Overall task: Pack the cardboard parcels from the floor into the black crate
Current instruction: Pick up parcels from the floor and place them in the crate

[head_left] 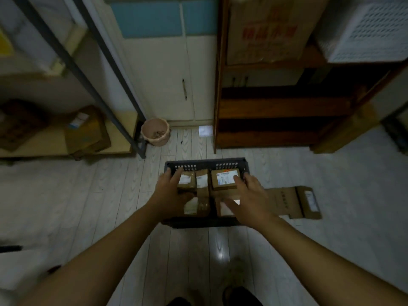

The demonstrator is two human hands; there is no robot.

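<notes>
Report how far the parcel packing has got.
Done: several parcels already sit in the black crate. In hand: the left hand holds the left parcel there; the right hand touches the right parcel. Left: a flat carton and a floor parcel lie right of the crate.

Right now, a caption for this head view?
Left hand and right hand rest on cardboard parcels in the black crate; one parcel lies outside.

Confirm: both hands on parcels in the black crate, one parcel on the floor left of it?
Wrong side. Head view shows the floor parcel lying right of the black crate, not left. The left hand and right hand are on crate parcels, as stated.
</notes>
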